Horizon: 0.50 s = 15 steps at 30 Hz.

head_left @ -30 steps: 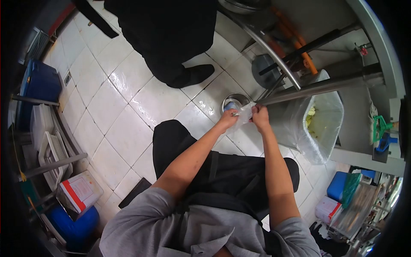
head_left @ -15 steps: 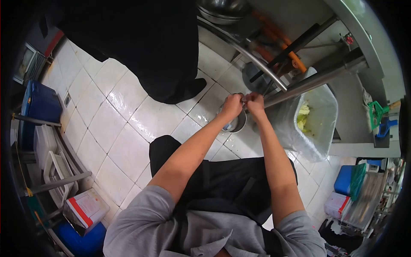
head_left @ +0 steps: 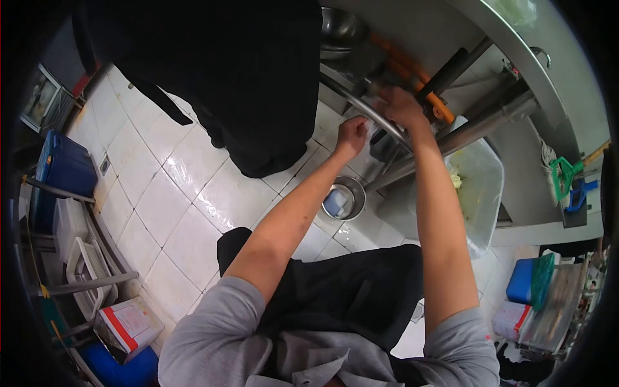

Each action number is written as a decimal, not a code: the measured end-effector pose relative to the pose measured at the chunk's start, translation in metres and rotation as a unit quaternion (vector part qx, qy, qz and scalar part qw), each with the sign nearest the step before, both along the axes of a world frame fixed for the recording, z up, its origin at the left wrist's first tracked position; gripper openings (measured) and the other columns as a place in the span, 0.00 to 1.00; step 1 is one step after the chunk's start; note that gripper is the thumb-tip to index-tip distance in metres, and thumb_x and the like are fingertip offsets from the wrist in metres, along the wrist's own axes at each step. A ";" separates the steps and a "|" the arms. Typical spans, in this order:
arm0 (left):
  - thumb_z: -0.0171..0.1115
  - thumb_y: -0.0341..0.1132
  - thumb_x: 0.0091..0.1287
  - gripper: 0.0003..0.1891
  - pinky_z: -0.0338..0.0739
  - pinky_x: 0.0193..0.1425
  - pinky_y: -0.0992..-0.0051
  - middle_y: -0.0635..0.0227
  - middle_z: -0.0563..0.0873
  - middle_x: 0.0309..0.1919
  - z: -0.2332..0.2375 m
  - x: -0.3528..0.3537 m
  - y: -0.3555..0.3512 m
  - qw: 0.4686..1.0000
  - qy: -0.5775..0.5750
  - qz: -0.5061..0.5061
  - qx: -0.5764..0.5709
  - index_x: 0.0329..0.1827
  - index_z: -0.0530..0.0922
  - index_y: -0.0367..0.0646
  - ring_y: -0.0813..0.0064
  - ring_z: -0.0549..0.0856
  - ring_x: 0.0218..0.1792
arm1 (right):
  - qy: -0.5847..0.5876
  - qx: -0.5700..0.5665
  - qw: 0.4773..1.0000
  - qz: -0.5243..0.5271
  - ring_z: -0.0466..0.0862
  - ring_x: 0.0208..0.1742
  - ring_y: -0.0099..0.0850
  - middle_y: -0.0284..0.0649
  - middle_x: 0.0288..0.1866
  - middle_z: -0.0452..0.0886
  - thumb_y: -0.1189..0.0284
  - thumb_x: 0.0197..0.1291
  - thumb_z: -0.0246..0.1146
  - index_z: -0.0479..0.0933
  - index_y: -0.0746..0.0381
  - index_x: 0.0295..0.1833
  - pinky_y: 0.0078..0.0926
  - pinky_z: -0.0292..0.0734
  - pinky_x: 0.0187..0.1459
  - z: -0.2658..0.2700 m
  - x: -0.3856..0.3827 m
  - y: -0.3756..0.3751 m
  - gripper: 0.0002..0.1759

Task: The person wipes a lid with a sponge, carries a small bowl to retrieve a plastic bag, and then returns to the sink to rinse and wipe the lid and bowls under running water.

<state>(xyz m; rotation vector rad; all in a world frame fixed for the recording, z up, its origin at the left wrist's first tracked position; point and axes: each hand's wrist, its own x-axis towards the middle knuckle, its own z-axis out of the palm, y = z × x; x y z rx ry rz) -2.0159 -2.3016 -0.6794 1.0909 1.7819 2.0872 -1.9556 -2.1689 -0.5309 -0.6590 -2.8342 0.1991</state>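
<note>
My left hand (head_left: pixel 352 137) is closed beside a steel rail, its fingers pinched at a small whitish, see-through bit that I cannot make out. Beyond the rail, under the steel counter, my right hand (head_left: pixel 401 106) reaches among dark and orange items; its fingers are smeared by motion, so what they hold does not show. On the tiles below my hands stands a round metal bowl (head_left: pixel 359 202) with a pale blue and white piece (head_left: pixel 335 202) inside. A dark grey container (head_left: pixel 382 147) is partly hidden behind the rail.
A bin lined with clear plastic (head_left: pixel 483 206) stands right of the bowl, with yellow-green scraps inside. A person in black clothing (head_left: pixel 258 84) stands close at upper left. Steel pipes (head_left: pixel 464 135) cross under the counter. Metal bowls (head_left: pixel 342 29) sit at the top.
My hands were together over the bowl and have separated. The right moved up past the rail under the counter; the left rose slightly, uncovering the bowl. The other person's clothing has shifted.
</note>
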 end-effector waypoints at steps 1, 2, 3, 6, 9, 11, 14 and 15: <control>0.60 0.23 0.64 0.07 0.75 0.35 0.73 0.63 0.85 0.28 0.003 -0.001 0.007 0.999 -0.044 -0.018 0.009 0.42 0.82 0.34 0.76 0.81 0.29 | -0.038 -0.105 0.993 -0.037 0.87 0.32 0.39 0.45 0.31 0.86 0.61 0.55 0.69 0.81 0.64 0.50 0.38 0.79 0.33 0.006 -0.003 -0.003 0.22; 0.62 0.24 0.62 0.07 0.76 0.36 0.72 0.60 0.86 0.28 0.006 -0.003 0.016 0.995 -0.087 -0.036 0.018 0.42 0.82 0.34 0.73 0.82 0.29 | -0.075 -0.209 0.972 -0.073 0.86 0.28 0.34 0.43 0.29 0.86 0.61 0.55 0.70 0.81 0.65 0.49 0.34 0.78 0.29 0.018 -0.008 -0.011 0.22; 0.64 0.24 0.60 0.07 0.77 0.37 0.70 0.57 0.86 0.29 0.009 -0.006 0.023 0.989 -0.132 -0.054 0.026 0.41 0.83 0.35 0.70 0.83 0.30 | -0.113 -0.310 0.938 -0.106 0.84 0.24 0.29 0.41 0.27 0.85 0.60 0.55 0.70 0.82 0.65 0.48 0.30 0.77 0.25 0.025 -0.012 -0.015 0.22; 0.64 0.26 0.60 0.06 0.78 0.38 0.69 0.58 0.86 0.27 0.011 -0.005 0.031 0.988 -0.140 -0.034 0.055 0.40 0.84 0.36 0.68 0.84 0.30 | -0.114 -0.353 0.923 -0.100 0.76 0.17 0.19 0.37 0.24 0.79 0.62 0.57 0.70 0.75 0.65 0.55 0.22 0.69 0.16 0.011 -0.021 0.001 0.25; 0.64 0.26 0.58 0.06 0.79 0.39 0.65 0.54 0.86 0.28 0.051 0.003 0.006 0.995 -0.043 0.056 -0.067 0.37 0.84 0.38 0.58 0.86 0.32 | -0.111 -0.355 0.923 -0.096 0.79 0.20 0.24 0.38 0.24 0.81 0.65 0.57 0.69 0.73 0.65 0.60 0.24 0.72 0.18 -0.038 -0.037 0.047 0.27; 0.64 0.27 0.57 0.05 0.80 0.38 0.62 0.54 0.86 0.29 0.088 0.007 -0.030 0.981 0.044 0.119 -0.149 0.36 0.84 0.39 0.54 0.86 0.33 | -0.076 -0.289 0.947 -0.114 0.84 0.27 0.32 0.42 0.29 0.84 0.67 0.55 0.68 0.77 0.66 0.54 0.29 0.77 0.26 -0.048 -0.050 0.062 0.22; 0.63 0.29 0.55 0.05 0.79 0.36 0.60 0.55 0.86 0.31 0.127 -0.007 -0.054 0.970 0.147 0.149 -0.123 0.34 0.82 0.41 0.54 0.86 0.32 | -0.012 -0.067 0.985 -0.160 0.87 0.43 0.44 0.50 0.42 0.87 0.69 0.53 0.66 0.85 0.66 0.45 0.36 0.82 0.45 -0.036 -0.088 0.078 0.16; 0.63 0.30 0.54 0.05 0.79 0.37 0.59 0.56 0.86 0.30 0.135 -0.017 -0.043 0.971 0.183 0.135 -0.071 0.33 0.81 0.41 0.53 0.86 0.32 | -0.006 0.001 0.986 -0.165 0.87 0.48 0.45 0.51 0.46 0.87 0.69 0.53 0.65 0.84 0.65 0.47 0.36 0.81 0.50 -0.050 -0.108 0.101 0.17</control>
